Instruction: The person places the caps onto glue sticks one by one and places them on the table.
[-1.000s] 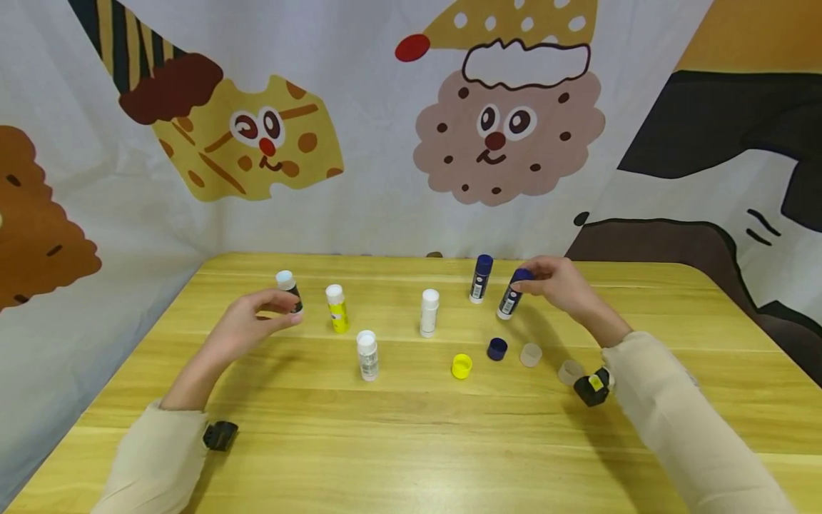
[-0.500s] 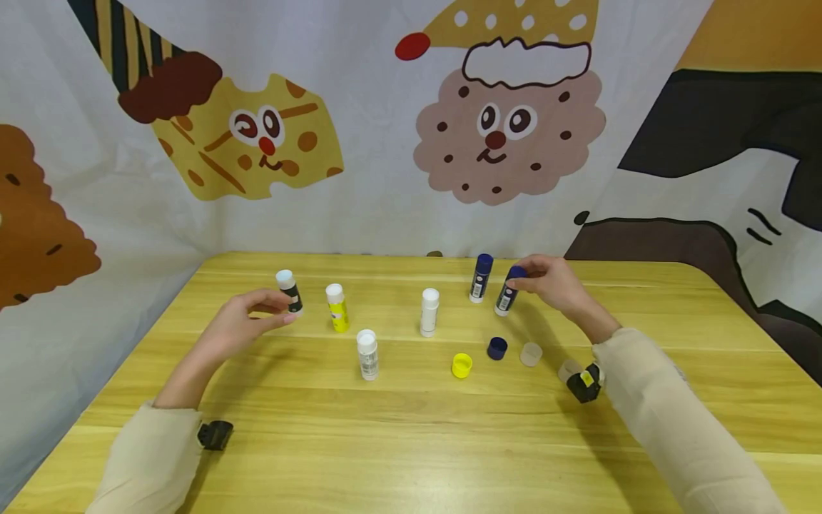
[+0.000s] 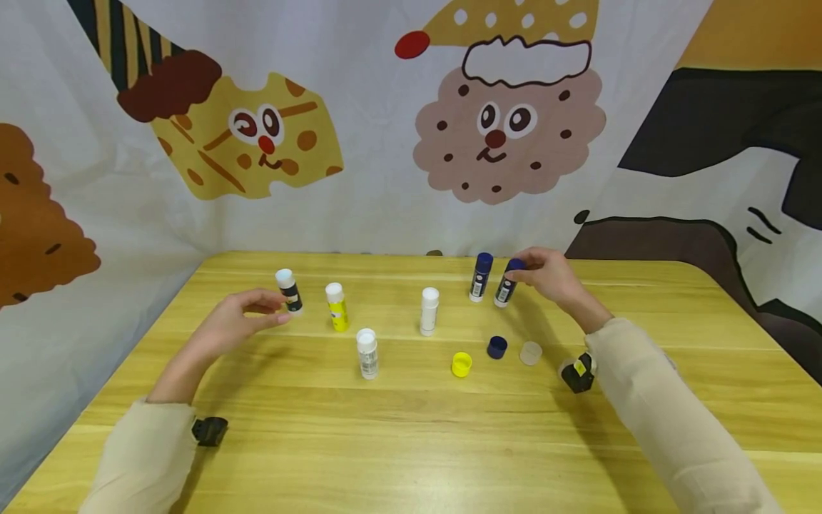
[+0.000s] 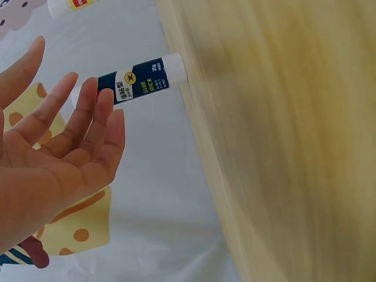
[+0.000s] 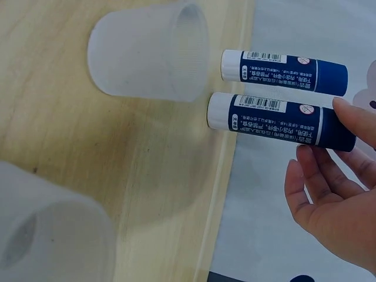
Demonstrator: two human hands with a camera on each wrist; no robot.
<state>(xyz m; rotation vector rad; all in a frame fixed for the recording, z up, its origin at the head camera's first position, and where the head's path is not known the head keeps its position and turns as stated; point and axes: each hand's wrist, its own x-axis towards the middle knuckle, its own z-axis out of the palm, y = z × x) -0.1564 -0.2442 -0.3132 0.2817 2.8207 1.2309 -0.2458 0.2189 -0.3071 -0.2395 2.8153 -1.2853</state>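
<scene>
My right hand point(image 3: 551, 277) pinches the blue cap of a navy glue stick point(image 3: 505, 291) between thumb and fingers. It stands on the table beside a matching navy glue stick point(image 5: 279, 69), with a narrow gap between the two. At the left, a dark-labelled glue stick point(image 3: 291, 294) with a white cap stands upright. My left hand point(image 3: 231, 325) is right beside it, fingers loosely bent and thumb held away. In the left wrist view the fingertips overlap the upper part of that stick.
A yellow glue stick point(image 3: 337, 308) and two white ones, one farther back point(image 3: 429, 313) and one nearer point(image 3: 368, 355), stand mid-table. Loose caps lie at the right: yellow point(image 3: 461, 365), blue point(image 3: 497, 348), and two translucent ones point(image 5: 147, 53), one mostly hidden by the right wrist camera in the head view.
My right hand has carried the navy glue stick back and slightly left, closer to its twin. The left hand has drawn a little left, off the dark-labelled glue stick, which stays standing.
</scene>
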